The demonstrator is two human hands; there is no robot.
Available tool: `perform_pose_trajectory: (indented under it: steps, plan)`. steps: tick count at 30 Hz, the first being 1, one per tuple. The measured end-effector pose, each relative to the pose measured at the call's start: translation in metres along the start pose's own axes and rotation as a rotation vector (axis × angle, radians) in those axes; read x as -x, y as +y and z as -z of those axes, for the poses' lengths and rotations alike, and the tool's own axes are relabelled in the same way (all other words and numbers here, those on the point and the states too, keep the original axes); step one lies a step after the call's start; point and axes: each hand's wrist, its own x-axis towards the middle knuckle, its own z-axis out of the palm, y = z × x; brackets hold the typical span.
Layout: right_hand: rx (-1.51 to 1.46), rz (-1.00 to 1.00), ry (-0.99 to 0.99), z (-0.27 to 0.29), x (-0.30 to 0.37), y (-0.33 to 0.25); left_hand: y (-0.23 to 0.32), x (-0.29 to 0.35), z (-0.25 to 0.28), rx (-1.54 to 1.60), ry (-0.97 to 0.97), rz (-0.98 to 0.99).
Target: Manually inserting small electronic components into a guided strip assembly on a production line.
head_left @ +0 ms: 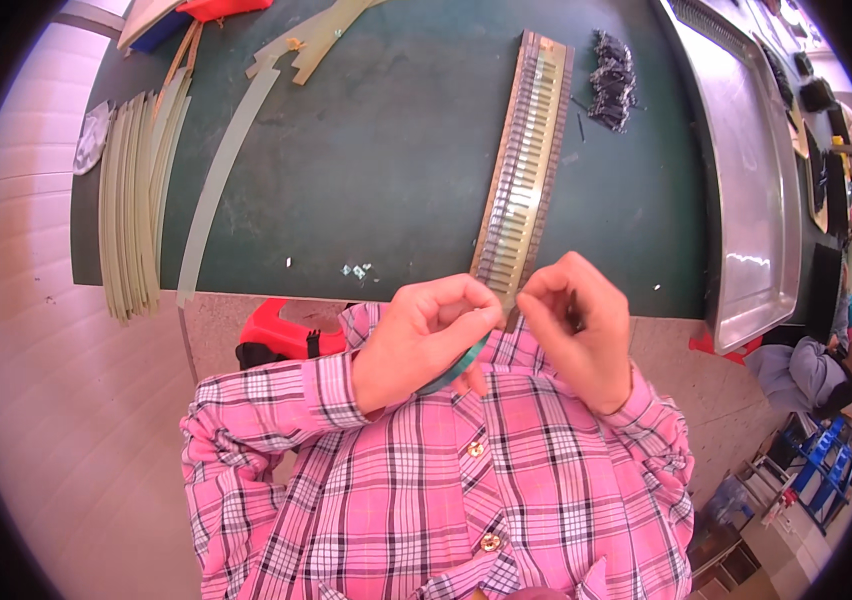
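Observation:
A long narrow slotted rack (519, 190), brass-coloured along its middle with dark toothed edges, runs from the far side of the table to its near edge. At its near end my left hand (426, 335) is closed, thumb against forefinger, on a narrow green strip (461, 366) that curves down beneath the palm. Just right of it, my right hand (586, 330) is closed in a pinch at the rack's corner. Something small and dark shows within its curled fingers, too hidden to name. The two sets of fingertips are close together but apart.
Pale flat strips (131, 200) lie stacked at the left, with a single strip (229, 180) beside them. A pile of small black parts (612, 80) sits right of the rack. A metal tray (754, 200) lines the right edge. White scraps (357, 270) lie near the front.

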Motion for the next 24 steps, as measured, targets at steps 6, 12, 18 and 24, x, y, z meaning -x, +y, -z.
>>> perform_pose_trajectory:
  steps: [6, 12, 18, 24]
  plan:
    - [0.328, 0.274, 0.186, 0.01, -0.02, -0.017, 0.026, 0.035, -0.008, 0.208, 0.066, -0.051]
    - [0.795, 0.336, 0.47, 0.136, -0.162, 0.011, 0.034, 0.075, -0.005, 0.082, 0.161, -0.229]
    - [0.235, 0.095, 0.007, 0.158, -0.235, 0.026, 0.053, 0.052, 0.001, -0.404, -0.273, -0.806]
    - [0.219, 0.012, -0.007, 0.112, -0.26, 0.06, 0.059, 0.024, 0.014, -0.466, -0.403, -0.817]
